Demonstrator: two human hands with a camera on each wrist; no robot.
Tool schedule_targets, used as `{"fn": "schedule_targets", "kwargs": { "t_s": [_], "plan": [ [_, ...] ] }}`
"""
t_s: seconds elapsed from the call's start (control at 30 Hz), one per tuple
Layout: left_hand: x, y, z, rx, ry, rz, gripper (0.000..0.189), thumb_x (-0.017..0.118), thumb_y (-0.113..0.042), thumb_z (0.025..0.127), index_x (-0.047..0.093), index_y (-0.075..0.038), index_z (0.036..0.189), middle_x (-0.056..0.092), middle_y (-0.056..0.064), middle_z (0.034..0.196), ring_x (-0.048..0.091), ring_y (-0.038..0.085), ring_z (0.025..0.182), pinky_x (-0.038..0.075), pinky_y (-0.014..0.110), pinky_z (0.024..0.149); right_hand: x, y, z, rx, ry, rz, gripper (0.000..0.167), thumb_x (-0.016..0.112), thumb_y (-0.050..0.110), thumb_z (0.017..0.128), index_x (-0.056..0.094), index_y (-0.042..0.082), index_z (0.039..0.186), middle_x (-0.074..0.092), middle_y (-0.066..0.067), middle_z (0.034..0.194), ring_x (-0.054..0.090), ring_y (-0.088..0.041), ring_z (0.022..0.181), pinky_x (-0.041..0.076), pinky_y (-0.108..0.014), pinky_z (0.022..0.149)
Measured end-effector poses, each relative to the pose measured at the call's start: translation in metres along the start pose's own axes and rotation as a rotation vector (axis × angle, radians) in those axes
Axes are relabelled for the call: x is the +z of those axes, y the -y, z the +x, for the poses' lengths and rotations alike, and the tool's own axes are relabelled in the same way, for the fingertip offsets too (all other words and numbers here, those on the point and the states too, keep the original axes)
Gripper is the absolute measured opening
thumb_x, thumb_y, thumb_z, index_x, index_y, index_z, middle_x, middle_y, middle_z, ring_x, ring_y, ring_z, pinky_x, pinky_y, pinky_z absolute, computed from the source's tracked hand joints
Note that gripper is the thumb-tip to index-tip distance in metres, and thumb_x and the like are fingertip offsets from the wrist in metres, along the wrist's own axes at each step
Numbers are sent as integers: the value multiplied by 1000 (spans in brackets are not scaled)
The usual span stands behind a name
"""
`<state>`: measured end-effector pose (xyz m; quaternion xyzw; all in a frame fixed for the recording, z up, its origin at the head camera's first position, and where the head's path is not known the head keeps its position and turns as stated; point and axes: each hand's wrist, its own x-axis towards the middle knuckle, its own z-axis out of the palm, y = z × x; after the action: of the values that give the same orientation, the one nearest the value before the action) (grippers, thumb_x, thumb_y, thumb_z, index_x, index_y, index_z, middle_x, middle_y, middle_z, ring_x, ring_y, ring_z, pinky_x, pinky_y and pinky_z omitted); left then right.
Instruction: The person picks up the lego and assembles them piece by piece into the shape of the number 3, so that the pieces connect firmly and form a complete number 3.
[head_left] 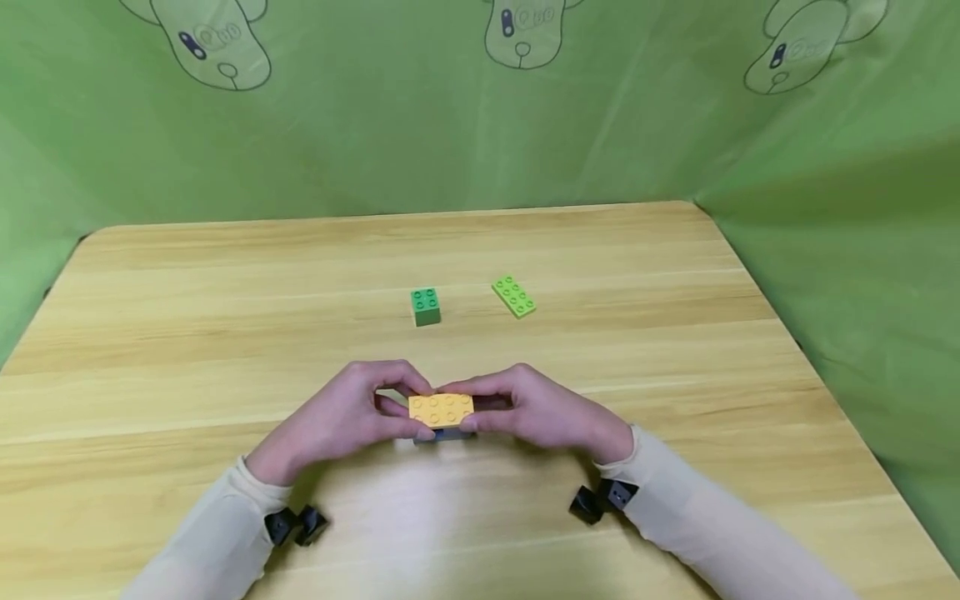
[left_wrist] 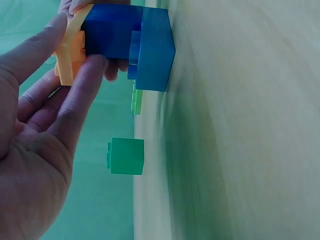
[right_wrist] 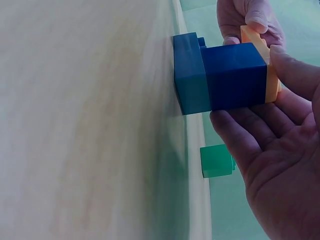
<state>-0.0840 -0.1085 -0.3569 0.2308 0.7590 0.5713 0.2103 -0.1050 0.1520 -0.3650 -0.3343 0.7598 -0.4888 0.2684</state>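
Both hands hold an orange 2-by-4 building plate (head_left: pixel 441 407) from its two ends. Under it stands a dark blue brick (right_wrist: pixel 236 75), on one end of a lighter blue brick (left_wrist: pixel 156 49) at the table surface. The plate reaches past the dark blue brick on the left, over bare studs of the lower brick. My left hand (head_left: pixel 360 412) pinches the overhanging end between thumb and fingers. My right hand (head_left: pixel 536 412) has its thumb on the plate's near edge and its fingers along the far side of the stack.
Beyond the hands, a green 2-by-2 brick (head_left: pixel 426 307) stands on the wooden table (head_left: pixel 225 317). To its right lies a flat light green plate (head_left: pixel 514 297). A green curtain (head_left: pixel 420 142) rises behind the table and at its sides.
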Motion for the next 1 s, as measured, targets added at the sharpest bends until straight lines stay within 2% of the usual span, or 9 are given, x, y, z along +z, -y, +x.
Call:
{"fn": "schedule_targets", "kwargs": {
  "t_s": [0.1,0.3,0.5,0.8,1.0],
  "plan": [
    [-2,0,-1,-4,-1,13,32,84,-12,79,69,-10,107,65,7,105,71,19,87,59,32,75,1,0,0,3,-3,1,41,69,20,94,62,17,134,66,7,122,62,-14,98,53,-32,86],
    [-9,1,-1,45,-22,57,30,82,-17,82,70,-10,109,67,2,108,66,18,96,55,32,86,2,2,0,6,-3,-10,42,69,19,94,61,16,135,65,6,122,62,-14,98,53,-32,86],
    [-19,1,-1,72,-104,66,27,77,-19,88,69,-6,111,67,9,109,66,20,99,55,31,87,2,2,-1,17,-6,-12,43,69,19,94,60,16,136,65,6,124,62,-12,102,52,-32,88],
    [-27,3,8,123,-214,18,25,73,-7,89,66,-3,113,64,15,112,62,37,106,54,36,90,2,5,-1,39,-11,-31,44,70,20,94,60,20,137,63,9,126,60,-10,104,51,-31,91],
    [-31,7,16,125,-293,30,26,70,-5,91,63,0,115,62,17,118,60,38,109,51,35,94,1,5,-1,33,-10,-27,44,69,20,94,60,19,137,63,9,127,60,-10,106,50,-31,93]
  ]
}}
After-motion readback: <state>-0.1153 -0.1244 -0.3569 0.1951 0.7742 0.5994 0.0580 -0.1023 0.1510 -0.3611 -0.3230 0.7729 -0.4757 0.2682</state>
